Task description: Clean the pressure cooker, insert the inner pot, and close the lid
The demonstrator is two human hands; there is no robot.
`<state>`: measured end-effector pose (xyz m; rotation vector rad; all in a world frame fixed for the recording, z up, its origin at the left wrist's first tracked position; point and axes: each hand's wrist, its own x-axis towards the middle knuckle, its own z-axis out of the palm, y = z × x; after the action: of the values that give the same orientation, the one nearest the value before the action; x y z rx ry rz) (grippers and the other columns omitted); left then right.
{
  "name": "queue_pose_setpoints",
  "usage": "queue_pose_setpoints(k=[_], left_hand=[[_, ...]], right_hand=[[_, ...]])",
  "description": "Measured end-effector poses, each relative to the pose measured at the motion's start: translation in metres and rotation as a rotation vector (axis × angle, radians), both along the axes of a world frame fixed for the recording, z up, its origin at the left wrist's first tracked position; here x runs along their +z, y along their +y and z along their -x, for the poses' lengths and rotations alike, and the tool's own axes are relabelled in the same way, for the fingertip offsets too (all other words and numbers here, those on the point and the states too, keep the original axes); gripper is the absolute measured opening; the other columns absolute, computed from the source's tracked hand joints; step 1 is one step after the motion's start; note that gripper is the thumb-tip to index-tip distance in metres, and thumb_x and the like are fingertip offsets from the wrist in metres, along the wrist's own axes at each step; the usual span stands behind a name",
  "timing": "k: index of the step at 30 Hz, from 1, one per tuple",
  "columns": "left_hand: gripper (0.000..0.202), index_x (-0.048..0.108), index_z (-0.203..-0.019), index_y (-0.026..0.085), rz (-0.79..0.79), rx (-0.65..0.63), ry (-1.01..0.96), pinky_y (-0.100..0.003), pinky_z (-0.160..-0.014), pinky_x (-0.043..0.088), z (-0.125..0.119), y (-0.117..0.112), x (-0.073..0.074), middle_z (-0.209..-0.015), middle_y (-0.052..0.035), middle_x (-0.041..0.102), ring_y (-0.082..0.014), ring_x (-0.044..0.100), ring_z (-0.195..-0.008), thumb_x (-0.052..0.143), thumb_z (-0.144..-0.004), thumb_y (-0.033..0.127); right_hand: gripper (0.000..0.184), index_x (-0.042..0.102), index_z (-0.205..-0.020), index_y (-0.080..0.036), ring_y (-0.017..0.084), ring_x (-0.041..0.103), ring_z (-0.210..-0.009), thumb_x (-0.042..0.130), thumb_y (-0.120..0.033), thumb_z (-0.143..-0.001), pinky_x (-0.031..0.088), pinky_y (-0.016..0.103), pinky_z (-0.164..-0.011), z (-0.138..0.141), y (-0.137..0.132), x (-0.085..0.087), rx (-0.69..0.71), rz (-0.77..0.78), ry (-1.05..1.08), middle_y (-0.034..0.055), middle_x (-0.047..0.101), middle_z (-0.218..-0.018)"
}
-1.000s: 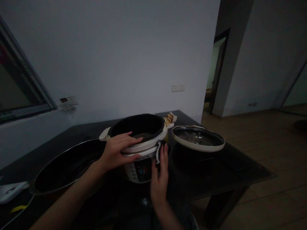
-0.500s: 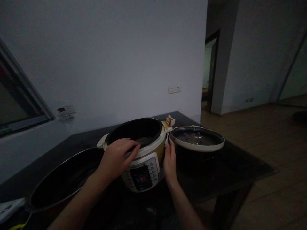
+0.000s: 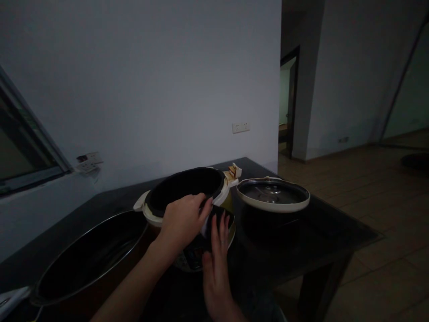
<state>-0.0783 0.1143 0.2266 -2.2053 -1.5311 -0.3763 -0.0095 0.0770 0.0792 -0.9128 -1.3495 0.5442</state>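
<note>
My left hand [image 3: 186, 219], thumb and fingers closed, grips the top edge of a dark, curved object [image 3: 218, 218] in front of the electric cooker [image 3: 154, 219]. Its kind I cannot make out in the dim light. Against the lower side of this object lies my right hand [image 3: 217, 264], fingers stretched and a little spread. The cooker stands lidless, its black inside showing under a pale rim. Both hands and the dark object cover most of its control panel. A round lid [image 3: 273, 206] with a pale rim lies right of the cooker, inner side up.
A large dark pan [image 3: 90, 281] with a pale handle [image 3: 13, 296] stands at the left. Everything rests on a dark table [image 3: 321, 250], whose right edge borders a tiled floor. Behind is a wall with a socket [image 3: 241, 128]; a window [image 3: 27, 138] is at left.
My right hand has left the cooker's right side and come in front of it. My left hand has moved right from the rim, and a dark object now shows between the hands.
</note>
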Motion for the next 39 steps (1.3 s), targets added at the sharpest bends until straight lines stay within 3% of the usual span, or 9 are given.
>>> queue_pose_setpoints(k=[3,7,10,13,20,24,27,34,39], left_hand=[[0.037,0.062,-0.085,0.021,0.000,0.024,0.025,-0.028,-0.051,0.035,0.000,-0.001,-0.001,-0.076,-0.0055,0.071,-0.0248,0.069,-0.070,0.031,-0.097,0.037],[0.038,0.061,-0.084,0.021,-0.063,0.029,0.053,-0.028,-0.051,0.033,0.002,-0.001,-0.005,-0.074,-0.0061,0.070,-0.0248,0.068,-0.068,0.029,-0.098,0.036],[0.039,0.060,-0.082,0.021,-0.099,0.011,0.052,-0.029,-0.052,0.033,0.002,-0.001,-0.008,-0.072,-0.0062,0.069,-0.0247,0.067,-0.068,0.028,-0.098,0.036],[0.039,0.060,-0.080,0.020,-0.120,0.012,0.052,-0.029,-0.052,0.032,0.003,0.000,-0.011,-0.070,-0.0060,0.068,-0.0243,0.066,-0.067,0.028,-0.098,0.036],[0.036,0.060,-0.080,0.022,-0.155,0.042,0.068,-0.029,-0.051,0.028,0.002,0.002,-0.012,-0.070,-0.0037,0.068,-0.0238,0.066,-0.065,0.032,-0.097,0.036],[0.035,0.060,-0.079,0.022,-0.151,0.038,0.059,-0.029,-0.052,0.028,0.003,0.000,-0.012,-0.070,-0.0032,0.069,-0.0238,0.067,-0.067,0.033,-0.097,0.035],[0.036,0.060,-0.078,0.022,-0.157,0.036,0.052,-0.029,-0.052,0.028,0.003,0.001,-0.012,-0.070,-0.0030,0.069,-0.0232,0.067,-0.066,0.033,-0.097,0.036],[0.037,0.060,-0.077,0.022,-0.170,0.032,0.046,-0.030,-0.052,0.024,0.004,0.002,-0.013,-0.069,-0.0033,0.069,-0.0224,0.066,-0.065,0.033,-0.097,0.038],[0.037,0.060,-0.078,0.022,-0.157,0.030,0.042,-0.030,-0.052,0.023,0.004,0.001,-0.012,-0.068,-0.0035,0.069,-0.0224,0.065,-0.065,0.033,-0.097,0.038]], right_hand=[[0.057,0.013,-0.149,-0.041,0.028,-0.004,-0.146,0.035,-0.045,-0.097,0.008,0.063,-0.114,0.002,0.000,-0.002,-0.021,-0.013,-0.017,-0.0031,0.005,-0.160],[0.058,0.022,-0.150,-0.029,0.024,0.004,-0.147,0.031,-0.050,-0.096,0.008,0.055,-0.117,-0.023,0.043,0.014,-0.087,0.004,0.130,0.0024,0.014,-0.160],[0.065,0.028,-0.148,-0.020,0.020,0.016,-0.146,0.024,-0.057,-0.095,0.013,0.048,-0.118,-0.044,0.075,0.029,-0.016,0.018,0.224,0.0074,0.024,-0.157],[0.069,0.027,-0.149,-0.019,0.019,0.017,-0.146,0.024,-0.060,-0.093,0.012,0.045,-0.118,-0.050,0.086,0.034,0.001,0.016,0.219,0.0075,0.025,-0.157],[0.058,0.017,-0.150,-0.032,0.025,-0.006,-0.147,0.030,-0.050,-0.096,0.005,0.060,-0.115,-0.009,0.028,0.006,-0.081,0.016,0.046,0.0006,0.004,-0.161],[0.057,0.009,-0.150,-0.038,0.027,-0.004,-0.147,0.032,-0.043,-0.098,0.009,0.064,-0.113,0.012,-0.004,-0.009,-0.065,0.004,-0.003,-0.0009,0.004,-0.161],[0.056,0.010,-0.149,-0.041,0.025,-0.005,-0.147,0.032,-0.042,-0.098,0.008,0.063,-0.113,0.014,-0.005,-0.010,-0.064,0.012,0.024,-0.0030,0.004,-0.161],[0.067,0.027,-0.149,-0.025,0.021,0.002,-0.147,0.033,-0.060,-0.092,0.003,0.050,-0.118,-0.021,0.047,0.008,-0.026,0.123,0.327,0.0022,0.013,-0.160],[0.072,0.037,-0.144,-0.020,0.019,0.030,-0.141,0.028,-0.066,-0.089,0.020,0.042,-0.116,-0.054,0.094,0.009,0.063,0.214,0.435,0.0066,0.035,-0.153]])
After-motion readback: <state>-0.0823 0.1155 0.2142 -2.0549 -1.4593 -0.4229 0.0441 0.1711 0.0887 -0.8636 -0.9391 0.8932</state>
